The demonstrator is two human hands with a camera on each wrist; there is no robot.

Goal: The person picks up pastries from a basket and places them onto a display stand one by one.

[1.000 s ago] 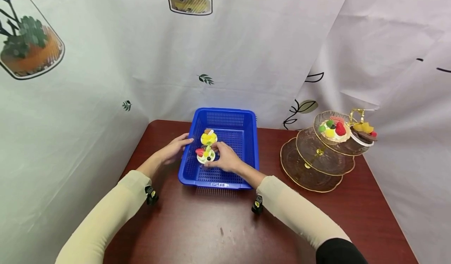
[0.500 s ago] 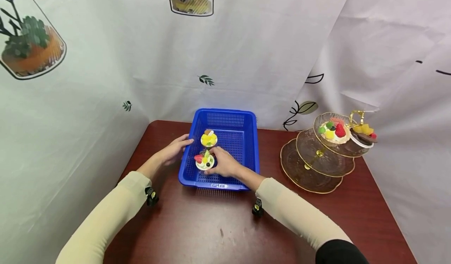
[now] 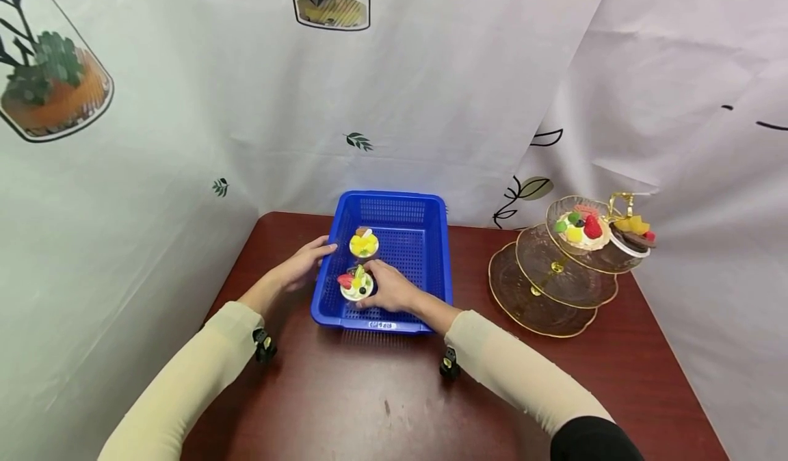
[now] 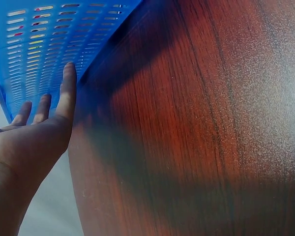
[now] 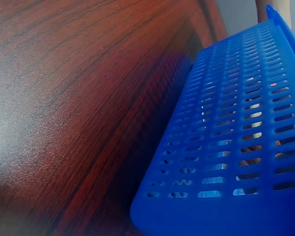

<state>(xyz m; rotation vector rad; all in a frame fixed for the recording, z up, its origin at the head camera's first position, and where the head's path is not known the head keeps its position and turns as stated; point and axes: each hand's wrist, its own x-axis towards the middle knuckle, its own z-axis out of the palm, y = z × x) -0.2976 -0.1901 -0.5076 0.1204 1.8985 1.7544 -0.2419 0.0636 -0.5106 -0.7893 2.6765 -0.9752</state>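
In the head view, my right hand (image 3: 391,288) reaches inside the blue plastic basket (image 3: 436,223) and holds a small fruit-topped dessert cup (image 3: 356,284) by its right side, thumb on the near side. White cream, a strawberry and green and yellow fruit top this cup. Just behind it stands another dessert cup (image 3: 364,243) with yellow fruit. My left hand (image 3: 301,262) holds the basket's left side, its thumb over the rim; the left wrist view shows the other fingers (image 4: 66,96) along the outer slotted wall. In the right wrist view, the basket wall (image 5: 226,128) mostly hides the right hand.
On the right of the brown table (image 3: 369,406) stands a three-tier clear cake stand (image 3: 554,276) with gold edges. Its top tier carries a fruit tart (image 3: 581,234) and a chocolate dessert (image 3: 634,235). A patterned white curtain (image 3: 394,105) hangs close behind the basket.
My right hand and the strawberry-topped dessert cup have shifted a little toward the basket's near side, away from the yellow-fruit cup. The left hand stays at the basket's side.
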